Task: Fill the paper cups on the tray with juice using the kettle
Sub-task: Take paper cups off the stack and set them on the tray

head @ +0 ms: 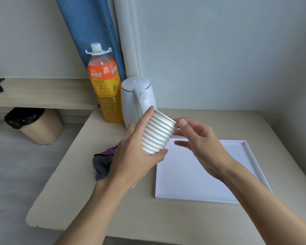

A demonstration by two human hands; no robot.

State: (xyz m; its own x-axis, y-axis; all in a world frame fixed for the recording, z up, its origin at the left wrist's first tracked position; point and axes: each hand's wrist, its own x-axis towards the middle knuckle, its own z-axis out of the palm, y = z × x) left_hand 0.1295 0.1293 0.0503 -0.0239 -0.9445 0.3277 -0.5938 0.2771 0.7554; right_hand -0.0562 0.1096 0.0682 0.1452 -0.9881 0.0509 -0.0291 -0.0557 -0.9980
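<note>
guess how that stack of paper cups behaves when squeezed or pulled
The stack of paper cups in the left hand is probably light and thin-walled, so squeezing could dent it. The cups nest closely, so the right hand pinching the end rim may lift several.

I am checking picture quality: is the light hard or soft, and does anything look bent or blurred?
Head view: soft, even light, faint shadows; no glare on the tray; wide lens makes the juice bottle and kettle lean; left hand and right hand slightly soft.
</note>
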